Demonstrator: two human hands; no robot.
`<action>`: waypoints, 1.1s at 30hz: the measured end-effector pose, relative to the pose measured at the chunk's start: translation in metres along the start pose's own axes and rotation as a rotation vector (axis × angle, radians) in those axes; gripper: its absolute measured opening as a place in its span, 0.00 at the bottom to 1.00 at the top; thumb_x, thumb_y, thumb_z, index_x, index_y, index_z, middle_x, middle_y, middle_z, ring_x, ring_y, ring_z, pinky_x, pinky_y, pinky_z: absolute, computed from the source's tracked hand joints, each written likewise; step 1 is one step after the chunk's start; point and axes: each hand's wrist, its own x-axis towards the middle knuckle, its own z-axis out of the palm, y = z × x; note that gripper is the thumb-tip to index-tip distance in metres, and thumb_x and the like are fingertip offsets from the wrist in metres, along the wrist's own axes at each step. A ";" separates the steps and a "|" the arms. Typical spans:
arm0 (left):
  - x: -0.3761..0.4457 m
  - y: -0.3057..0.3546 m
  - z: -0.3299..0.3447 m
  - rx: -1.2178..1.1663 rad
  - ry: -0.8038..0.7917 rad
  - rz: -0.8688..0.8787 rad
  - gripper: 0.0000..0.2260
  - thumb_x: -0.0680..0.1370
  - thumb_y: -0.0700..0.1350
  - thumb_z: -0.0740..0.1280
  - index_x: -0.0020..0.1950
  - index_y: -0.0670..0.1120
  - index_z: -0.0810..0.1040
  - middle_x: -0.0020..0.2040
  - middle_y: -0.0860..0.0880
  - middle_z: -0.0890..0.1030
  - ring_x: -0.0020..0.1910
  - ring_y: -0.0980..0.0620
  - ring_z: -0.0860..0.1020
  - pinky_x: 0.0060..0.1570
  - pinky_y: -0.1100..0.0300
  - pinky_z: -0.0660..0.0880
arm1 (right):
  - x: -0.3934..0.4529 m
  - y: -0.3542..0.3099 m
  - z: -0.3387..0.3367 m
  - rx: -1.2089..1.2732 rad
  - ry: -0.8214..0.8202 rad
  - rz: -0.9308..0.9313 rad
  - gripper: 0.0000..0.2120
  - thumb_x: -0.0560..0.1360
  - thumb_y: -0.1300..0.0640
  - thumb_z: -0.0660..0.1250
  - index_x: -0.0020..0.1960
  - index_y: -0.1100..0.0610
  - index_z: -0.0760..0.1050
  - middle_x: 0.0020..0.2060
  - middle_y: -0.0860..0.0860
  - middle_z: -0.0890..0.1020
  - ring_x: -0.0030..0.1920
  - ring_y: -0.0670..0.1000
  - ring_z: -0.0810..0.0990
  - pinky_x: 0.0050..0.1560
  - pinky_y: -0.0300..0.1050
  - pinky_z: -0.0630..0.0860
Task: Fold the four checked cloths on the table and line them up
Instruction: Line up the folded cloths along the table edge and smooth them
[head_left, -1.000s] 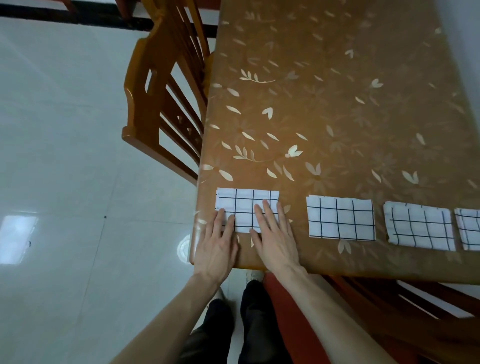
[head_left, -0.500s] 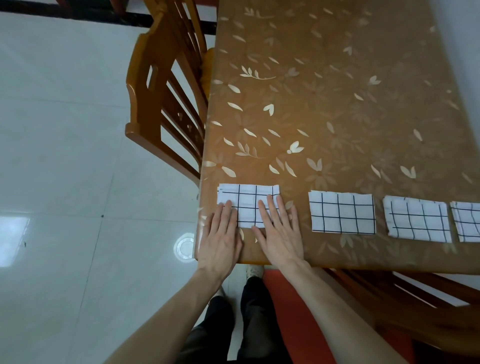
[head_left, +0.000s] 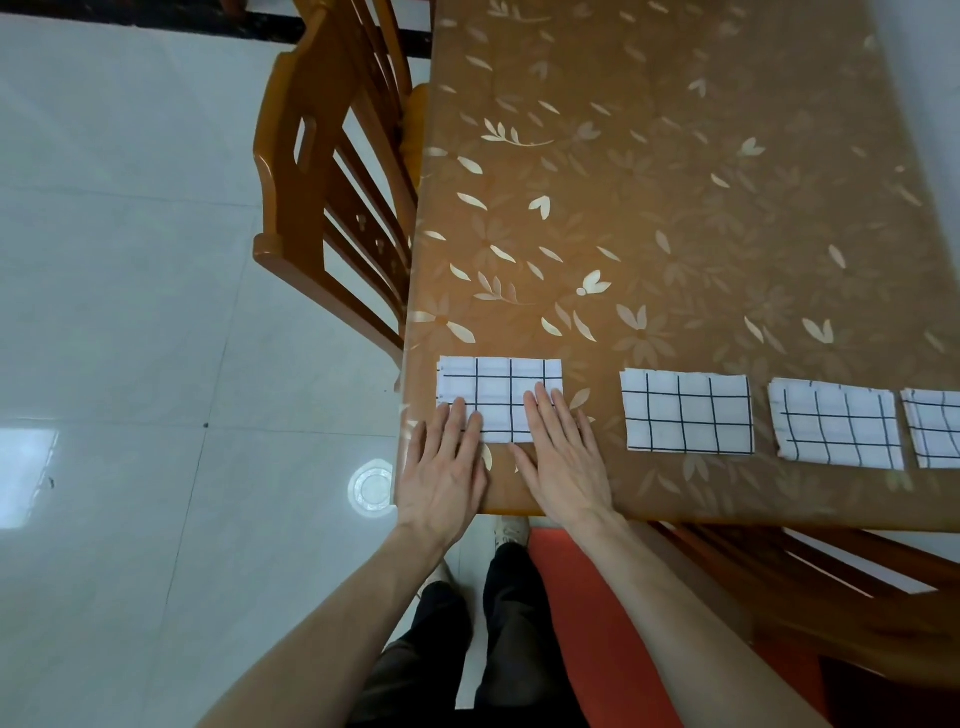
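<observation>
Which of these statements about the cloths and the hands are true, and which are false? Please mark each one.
1. Four folded checked cloths lie in a row near the table's front edge. True.
2. Both hands lie flat on the leftmost cloth. True.
3. The right hand pinches a corner and lifts it. False: it lies open, fingers flat.
4. The left hand rests on the chair. False: it rests on the cloth and table edge.

The person stands with both bare forearms stretched forward and down. The left hand (head_left: 448, 470) lies flat, palm down, fingers straight and close together. The right hand (head_left: 561, 460) lies flat beside it, palm down, fingers slightly spread. The two hands are near each other but apart.
</observation>
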 end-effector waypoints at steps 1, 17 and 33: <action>0.000 0.000 -0.001 -0.001 -0.008 -0.002 0.26 0.82 0.52 0.58 0.79 0.45 0.66 0.81 0.42 0.65 0.79 0.41 0.63 0.76 0.41 0.62 | 0.000 0.000 0.000 0.009 -0.005 -0.001 0.34 0.85 0.37 0.47 0.85 0.53 0.47 0.84 0.49 0.49 0.84 0.50 0.47 0.83 0.55 0.53; 0.034 0.092 -0.044 -0.169 0.010 0.276 0.27 0.84 0.51 0.51 0.83 0.45 0.60 0.82 0.45 0.63 0.82 0.44 0.59 0.80 0.45 0.57 | -0.026 0.061 -0.088 0.153 0.141 0.162 0.34 0.84 0.35 0.36 0.85 0.50 0.48 0.84 0.47 0.49 0.84 0.47 0.43 0.83 0.52 0.48; 0.081 0.231 0.006 -0.205 -0.060 0.102 0.26 0.83 0.53 0.54 0.80 0.47 0.65 0.79 0.46 0.69 0.78 0.44 0.65 0.73 0.46 0.70 | -0.052 0.235 -0.038 0.102 -0.008 0.063 0.29 0.86 0.39 0.47 0.84 0.47 0.53 0.84 0.46 0.54 0.84 0.52 0.50 0.81 0.58 0.56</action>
